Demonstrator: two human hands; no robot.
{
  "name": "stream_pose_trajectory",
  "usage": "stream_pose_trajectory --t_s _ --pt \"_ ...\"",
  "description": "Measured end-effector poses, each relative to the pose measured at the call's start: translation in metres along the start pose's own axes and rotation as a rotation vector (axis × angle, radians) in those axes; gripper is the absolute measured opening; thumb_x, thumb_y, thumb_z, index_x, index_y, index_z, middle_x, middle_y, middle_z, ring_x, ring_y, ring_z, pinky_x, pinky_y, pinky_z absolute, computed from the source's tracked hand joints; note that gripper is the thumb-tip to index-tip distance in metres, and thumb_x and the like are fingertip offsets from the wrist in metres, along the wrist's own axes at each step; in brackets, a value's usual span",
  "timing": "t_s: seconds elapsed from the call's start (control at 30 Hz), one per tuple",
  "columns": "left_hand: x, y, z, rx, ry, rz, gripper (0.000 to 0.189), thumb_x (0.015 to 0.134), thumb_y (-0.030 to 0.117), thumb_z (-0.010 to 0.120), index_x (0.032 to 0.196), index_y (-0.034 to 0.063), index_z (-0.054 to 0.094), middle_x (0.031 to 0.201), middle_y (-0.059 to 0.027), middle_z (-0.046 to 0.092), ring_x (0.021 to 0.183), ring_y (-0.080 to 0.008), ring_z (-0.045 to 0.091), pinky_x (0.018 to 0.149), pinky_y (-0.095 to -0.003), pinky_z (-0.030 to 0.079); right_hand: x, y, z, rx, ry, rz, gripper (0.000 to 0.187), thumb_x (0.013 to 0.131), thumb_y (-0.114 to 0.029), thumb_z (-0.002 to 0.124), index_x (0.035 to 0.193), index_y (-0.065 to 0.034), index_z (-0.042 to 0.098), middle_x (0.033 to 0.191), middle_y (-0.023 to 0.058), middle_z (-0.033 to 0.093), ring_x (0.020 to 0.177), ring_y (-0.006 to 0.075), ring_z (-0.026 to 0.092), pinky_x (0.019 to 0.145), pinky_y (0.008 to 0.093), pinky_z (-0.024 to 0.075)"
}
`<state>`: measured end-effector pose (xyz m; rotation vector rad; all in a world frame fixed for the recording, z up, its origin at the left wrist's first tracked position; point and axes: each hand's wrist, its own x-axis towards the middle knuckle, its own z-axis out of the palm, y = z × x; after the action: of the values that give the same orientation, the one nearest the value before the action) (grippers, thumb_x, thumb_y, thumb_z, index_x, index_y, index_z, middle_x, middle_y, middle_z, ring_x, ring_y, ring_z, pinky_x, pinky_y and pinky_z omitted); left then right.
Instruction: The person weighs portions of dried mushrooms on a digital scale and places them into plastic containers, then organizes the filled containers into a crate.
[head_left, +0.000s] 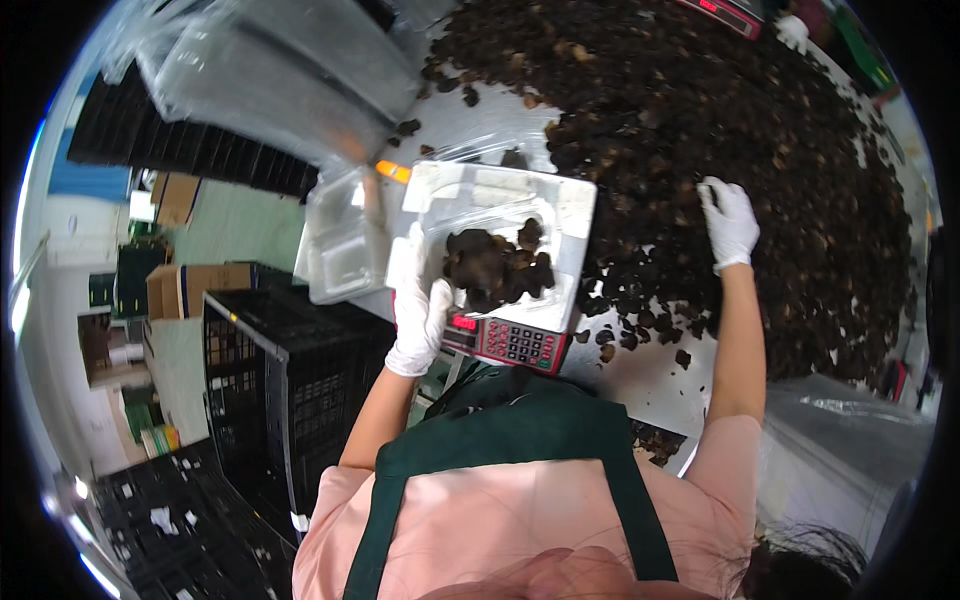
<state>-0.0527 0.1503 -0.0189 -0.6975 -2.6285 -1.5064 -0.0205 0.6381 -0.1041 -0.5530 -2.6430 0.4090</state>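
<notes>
My left hand (418, 315), in a white glove, grips the left side of a clear plastic tray (551, 225). The tray rests over the pale platform of a red weighing scale (577, 199). Several dark brown mushroom-like pieces (480, 266) lie in it. Below the platform, the scale's keypad (521, 341) and a lit red display face me. My right hand (731, 225), gloved too, is over a broad heap of the same dark pieces (652, 150). Its thumb and fingers are apart, and I see nothing held between them.
Stacked clear trays (341, 240) stand left of the scale, near a large plastic-wrapped bundle (285, 75). A black crate (300, 375) is at lower left. An orange-handled object (392, 172) touches the scale's far corner. Across the table are another scale (724, 15) and another person's gloved hand (793, 34).
</notes>
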Motion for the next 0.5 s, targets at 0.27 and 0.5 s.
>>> stream_pose_trajectory --t_s 0.27,0.5 --pt "-0.004 -0.015 -0.048 -0.253 0.189 -0.136 0.066 0.103 0.016 0.056 0.159 -0.004 0.026 0.164 -0.0189 0.03 0.152 -0.0284 0.029 0.125 -0.0399 0.021 0.022 -0.017 -0.033 0.439 0.09 -0.106 0.015 0.091 -0.013 0.078 0.104 -0.0059 0.073 0.09 0.0058 0.07 0.08 0.0158 0.066 0.076 0.0274 0.052" --pt "-0.003 0.01 -0.031 0.118 -0.039 0.079 0.064 0.095 0.006 0.064 0.153 -0.0033 0.039 0.154 -0.0191 0.043 0.146 -0.0287 0.039 0.121 -0.0413 0.03 -0.007 -0.22 -0.065 0.796 -0.288 -0.384 0.036 0.073 0.013 0.071 0.104 -0.0062 0.074 0.093 0.0059 0.067 0.08 0.0144 0.065 0.074 0.0255 0.0534"
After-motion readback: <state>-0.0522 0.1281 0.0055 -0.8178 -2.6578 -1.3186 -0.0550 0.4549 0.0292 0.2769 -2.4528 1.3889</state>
